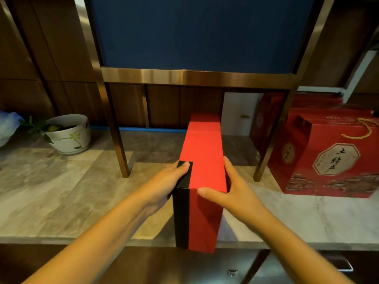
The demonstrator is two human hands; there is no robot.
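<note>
A tall red box with a black left side (205,160) stands on edge on the marble counter (61,191), running front to back under a bronze metal frame (194,76). Its near end overhangs the counter's front edge. My left hand (170,181) grips the box's left side near the top front corner, thumb lying on the black patch on top. My right hand (231,189) grips the right side, thumb across the top front edge, fingers hidden behind the box.
A white flower-painted pot with a plant (68,134) sits at the left back. Red gift boxes with gold rope handles (328,158) stand at the right. The frame's legs (121,144) flank the box. A blue panel (194,31) fills the frame above.
</note>
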